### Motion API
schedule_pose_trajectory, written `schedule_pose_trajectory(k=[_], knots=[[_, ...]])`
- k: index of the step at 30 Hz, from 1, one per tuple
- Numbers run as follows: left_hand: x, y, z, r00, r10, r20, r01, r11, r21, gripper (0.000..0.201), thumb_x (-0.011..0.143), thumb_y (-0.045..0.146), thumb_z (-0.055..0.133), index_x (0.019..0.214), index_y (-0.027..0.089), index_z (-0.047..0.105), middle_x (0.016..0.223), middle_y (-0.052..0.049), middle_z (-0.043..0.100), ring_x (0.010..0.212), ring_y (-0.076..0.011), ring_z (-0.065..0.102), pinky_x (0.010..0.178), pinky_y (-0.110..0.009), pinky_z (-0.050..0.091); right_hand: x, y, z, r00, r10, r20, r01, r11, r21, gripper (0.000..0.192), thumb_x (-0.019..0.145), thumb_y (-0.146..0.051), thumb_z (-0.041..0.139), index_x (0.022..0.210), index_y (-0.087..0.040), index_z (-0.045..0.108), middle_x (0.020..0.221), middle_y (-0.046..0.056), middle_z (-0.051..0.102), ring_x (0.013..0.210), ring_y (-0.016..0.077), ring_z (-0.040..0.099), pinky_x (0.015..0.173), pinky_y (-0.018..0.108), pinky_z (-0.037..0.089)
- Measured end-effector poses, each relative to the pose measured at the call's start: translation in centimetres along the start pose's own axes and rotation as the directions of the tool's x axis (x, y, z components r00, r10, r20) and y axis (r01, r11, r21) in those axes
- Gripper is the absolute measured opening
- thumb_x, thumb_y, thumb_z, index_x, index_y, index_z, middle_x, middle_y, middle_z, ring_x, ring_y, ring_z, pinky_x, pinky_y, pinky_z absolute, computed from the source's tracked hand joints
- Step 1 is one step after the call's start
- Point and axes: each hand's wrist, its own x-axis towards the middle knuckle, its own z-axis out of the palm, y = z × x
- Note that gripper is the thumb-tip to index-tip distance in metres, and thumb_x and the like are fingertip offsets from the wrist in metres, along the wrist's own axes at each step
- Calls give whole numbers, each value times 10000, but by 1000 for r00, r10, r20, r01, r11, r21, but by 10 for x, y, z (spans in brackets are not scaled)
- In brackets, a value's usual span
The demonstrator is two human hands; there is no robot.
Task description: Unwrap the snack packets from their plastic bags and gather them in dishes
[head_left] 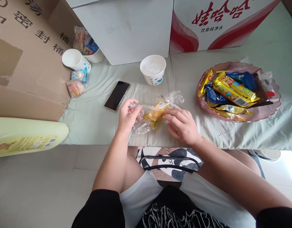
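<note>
A clear plastic bag (144, 127) with yellow-wrapped snacks (155, 111) inside lies on the cloth-covered table in front of me. My left hand (128, 116) pinches the bag's left end between thumb and fingers. From the right, the bent fingers of my right hand (183, 125) grip the bag's side by the yellow wrappers; part of that grip is hidden. The far end of the bag is crumpled and spreads toward the back. Just behind it stands a white paper bowl (153, 73) with a blue print.
A phone (117, 95) lies left of the bag. On the right sits a pink ribbed basket (262, 114) of wrapped snacks. At left are a tipped paper cup (74, 59), small packets (76, 87) and a cardboard box (29, 91). White boxes (133, 31) line the back.
</note>
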Motion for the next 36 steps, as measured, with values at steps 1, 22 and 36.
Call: schedule_pose_trajectory(k=[1, 22, 36], knots=[[0, 0, -1, 999, 32, 15, -33, 999, 33, 169, 780, 341, 732, 896, 238, 664, 655, 27, 677, 423, -119, 540, 392, -239, 296, 2, 0, 2, 999, 17, 37, -17, 1000, -8, 360, 966, -176, 508, 1272, -262, 678, 1293, 95, 732, 1230, 268, 631, 951, 413, 466], [13, -1, 4, 963, -52, -264, 10, 988, -156, 232, 852, 330, 679, 782, 222, 486, 646, 57, 538, 414, -38, 335, 391, -197, 255, -3, 3, -4, 987, -38, 154, 36, 999, 15, 375, 1019, -294, 424, 1167, -205, 756, 604, 8, 634, 574, 162, 524, 651, 337, 355], [19, -15, -3, 960, 40, -277, -45, 999, -13, 149, 826, 276, 641, 943, 240, 555, 711, 31, 554, 547, -107, 497, 511, -231, 388, -2, 1, -3, 821, 558, 119, -501, 805, -317, 505, 903, -412, 600, 1366, -218, 653, 557, -10, 676, 439, 149, 512, 522, 273, 213]])
